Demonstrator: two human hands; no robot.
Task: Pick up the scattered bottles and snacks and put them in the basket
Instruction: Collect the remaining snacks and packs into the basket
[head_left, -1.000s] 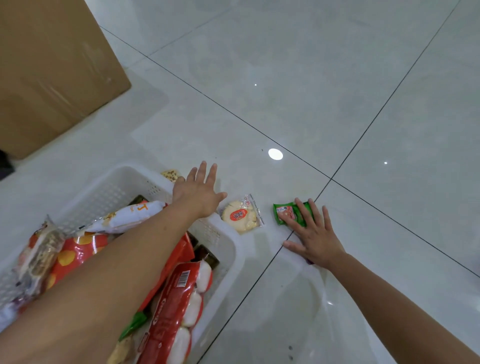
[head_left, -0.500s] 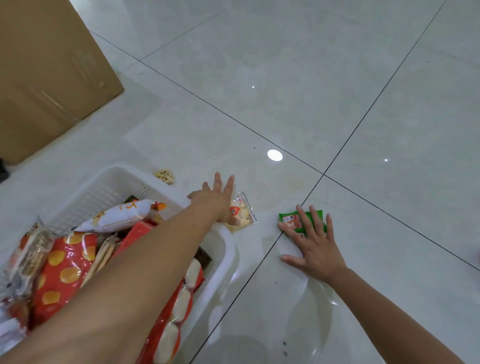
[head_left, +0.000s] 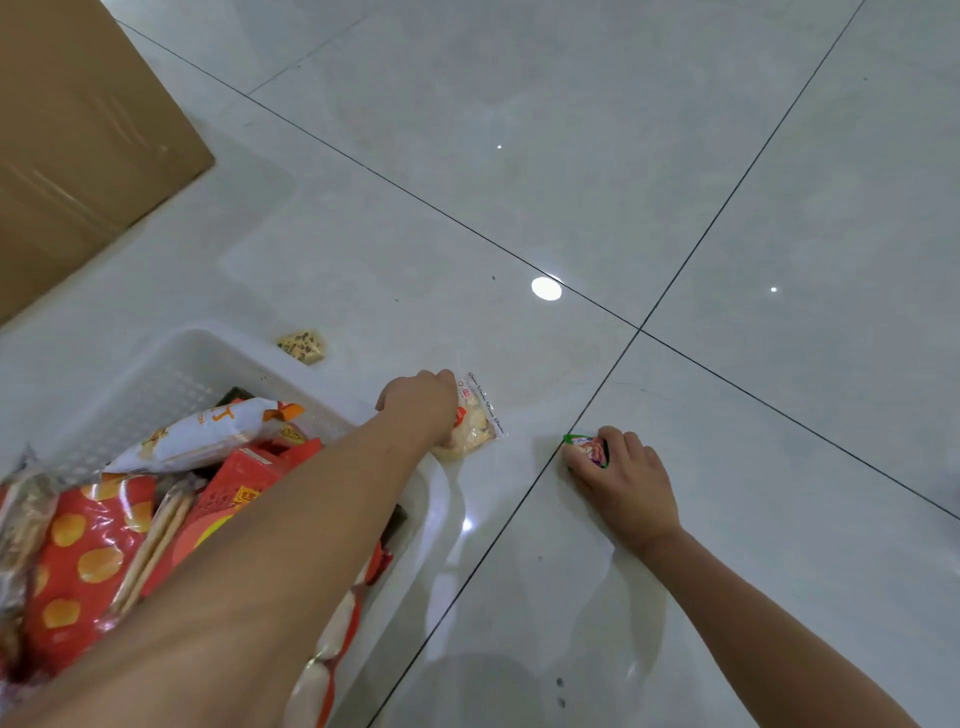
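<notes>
A white plastic basket (head_left: 171, 364) sits at the lower left, filled with several red, white and orange snack packs. My left hand (head_left: 421, 405) reaches past its far corner and grips a clear packet of pale round biscuit (head_left: 475, 423) lying on the floor. To the right, my right hand (head_left: 623, 478) curls its fingers round a small green snack packet (head_left: 589, 448) on the tile. A small yellowish speckled snack (head_left: 304, 346) lies loose just beyond the basket's far rim.
A large brown cardboard box (head_left: 78, 145) stands at the upper left. The glossy white tile floor (head_left: 675, 182) with dark grout lines stretches ahead and to the right, showing light reflections.
Both hands went from flat, spread fingers to curled grips: the left closed on the biscuit packet, the right bunched up the green packet. The view shifted slightly forward.
</notes>
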